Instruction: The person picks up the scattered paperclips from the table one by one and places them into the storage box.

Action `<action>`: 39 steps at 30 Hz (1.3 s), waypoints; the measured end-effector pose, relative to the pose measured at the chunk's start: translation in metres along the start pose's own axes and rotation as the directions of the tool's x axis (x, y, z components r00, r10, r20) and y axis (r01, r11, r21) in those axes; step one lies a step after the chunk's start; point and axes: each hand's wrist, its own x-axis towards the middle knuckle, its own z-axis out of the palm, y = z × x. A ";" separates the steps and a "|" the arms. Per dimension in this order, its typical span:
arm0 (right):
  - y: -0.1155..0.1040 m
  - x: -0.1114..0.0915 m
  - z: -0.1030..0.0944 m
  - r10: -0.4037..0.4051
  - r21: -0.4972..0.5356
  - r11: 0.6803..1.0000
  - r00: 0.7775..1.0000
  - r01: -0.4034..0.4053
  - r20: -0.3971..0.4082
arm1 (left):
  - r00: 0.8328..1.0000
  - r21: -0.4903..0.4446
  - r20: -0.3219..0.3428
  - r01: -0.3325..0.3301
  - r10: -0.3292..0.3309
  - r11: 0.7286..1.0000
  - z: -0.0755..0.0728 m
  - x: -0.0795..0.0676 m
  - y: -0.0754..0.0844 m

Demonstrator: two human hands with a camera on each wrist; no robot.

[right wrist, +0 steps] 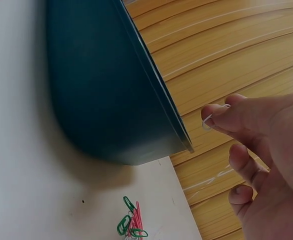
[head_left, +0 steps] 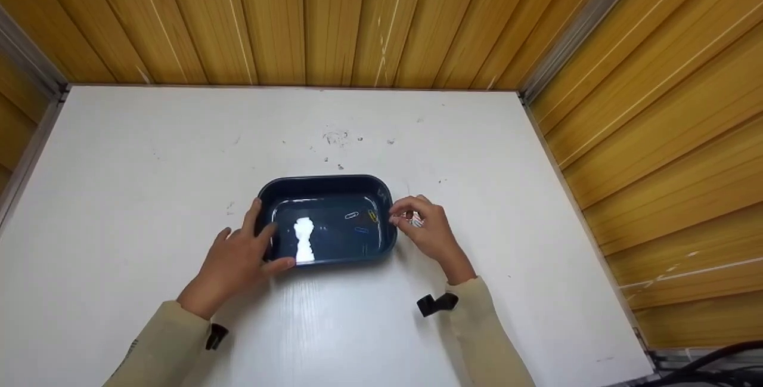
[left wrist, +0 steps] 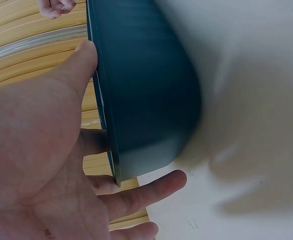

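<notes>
A white paper clip (right wrist: 204,125) sits pinched between thumb and finger of the right hand (head_left: 428,231), at the right end of the blue tray (head_left: 328,244). I'd judge a light hold near one end of the wire, clear of the rim, works best. The left hand (head_left: 237,259), fingers spread, touches the tray's opposite end, well apart from the clip. Loose green and red clips (right wrist: 134,218) lie on the desk (head_left: 149,196) beneath the right hand.

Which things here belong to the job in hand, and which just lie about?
Likely the job:
tray
white clip, yellow clip, blue clip inside it
pale clip in the right grip
green and red clips beside the tray

Likely lying about:
black cables
dark specks
</notes>
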 end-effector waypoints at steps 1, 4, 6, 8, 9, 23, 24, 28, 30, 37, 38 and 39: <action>0.000 0.000 0.000 -0.009 0.003 1.000 1.000 0.009 0.001 | 1.000 -0.003 0.001 0.000 0.000 1.000 0.000 0.000 0.000; -0.002 0.000 0.001 -0.025 0.008 1.000 1.000 0.025 0.005 | 1.000 -0.006 -0.001 -0.002 0.002 1.000 0.000 0.000 0.000; -0.004 0.001 0.002 -0.028 0.012 1.000 1.000 0.028 0.008 | 1.000 -0.007 -0.002 -0.005 0.005 1.000 0.000 0.000 0.000; -0.005 0.001 0.002 -0.025 0.019 1.000 1.000 0.025 0.010 | 1.000 -0.005 -0.002 -0.005 0.005 1.000 0.000 0.000 0.000; -0.005 0.002 0.003 -0.021 0.020 1.000 1.000 0.021 0.009 | 1.000 -0.006 -0.002 -0.004 0.004 1.000 -0.001 -0.001 0.000; -0.032 0.003 0.002 0.036 0.004 0.999 0.998 -0.036 0.054 | 1.000 0.002 -0.002 -0.004 0.004 1.000 -0.003 -0.002 0.002; -0.036 0.003 0.001 0.033 0.011 0.999 0.998 -0.033 0.055 | 1.000 0.004 -0.004 -0.004 0.004 1.000 -0.003 -0.002 0.002; -0.040 0.002 -0.004 0.040 0.020 0.999 0.999 -0.041 0.035 | 1.000 0.010 -0.008 -0.007 0.007 1.000 -0.002 -0.001 0.002; -0.040 0.001 -0.005 0.053 0.020 0.998 0.998 -0.054 0.019 | 1.000 0.011 -0.010 -0.007 0.007 1.000 -0.002 -0.001 0.002; -0.034 0.000 -0.014 0.072 0.019 0.997 0.997 -0.071 -0.017 | 1.000 0.006 -0.008 -0.008 0.008 1.000 -0.003 -0.001 0.001; -0.034 0.000 -0.016 0.071 0.019 0.997 0.997 -0.071 -0.021 | 1.000 0.005 -0.009 -0.010 0.010 1.000 -0.003 -0.001 0.001; -0.033 0.000 -0.018 0.070 0.019 0.997 0.997 -0.070 -0.025 | 1.000 0.004 -0.009 -0.012 0.012 1.000 -0.003 -0.001 0.001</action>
